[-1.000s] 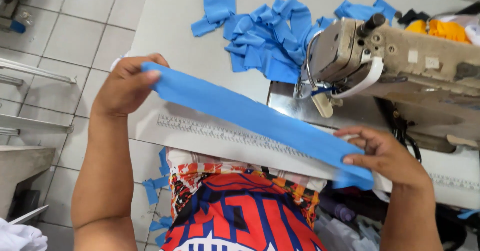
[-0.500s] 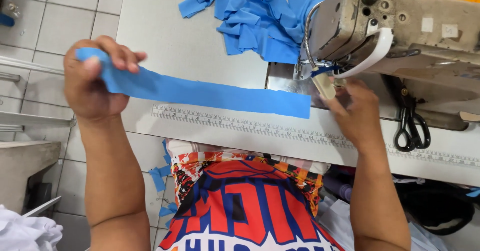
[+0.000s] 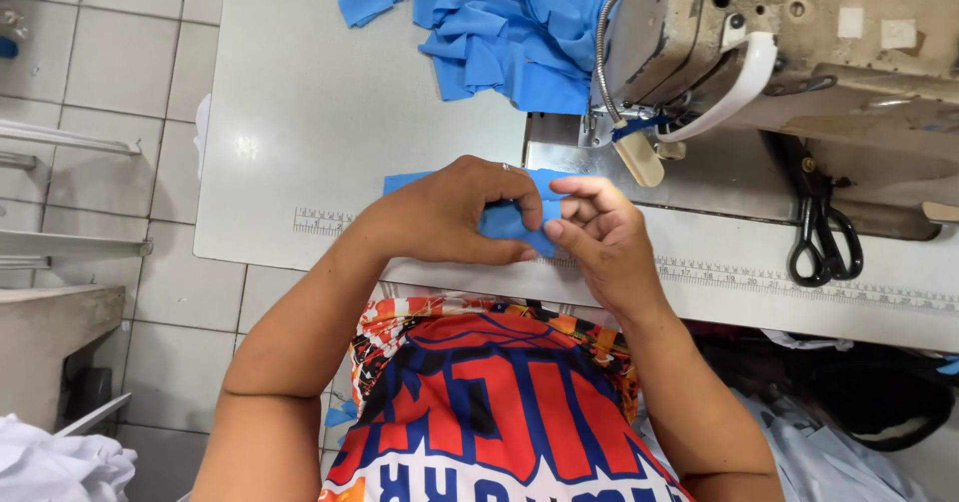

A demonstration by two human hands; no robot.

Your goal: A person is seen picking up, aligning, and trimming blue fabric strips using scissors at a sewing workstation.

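A: Where is the strip (image 3: 504, 220) now?

B: It lies on the desk (image 3: 300, 112), near the front edge, just before the sewing machine (image 3: 759, 42). The left hand (image 3: 450, 212) covers most of it; its fingers (image 3: 519, 194) curl down and pinch the blue cloth. The right hand (image 3: 599, 237) meets it from the other side, its fingers (image 3: 574, 187) also closed on the strip's end.

A: And the room around?

B: To the left of the hands the desk is bare up to its edge. Behind, a pile (image 3: 499, 22) of blue pieces lies well apart from the hands. On the right, scissors (image 3: 824, 227) lie beside the machine. A printed ruler (image 3: 779, 280) runs along the front edge.
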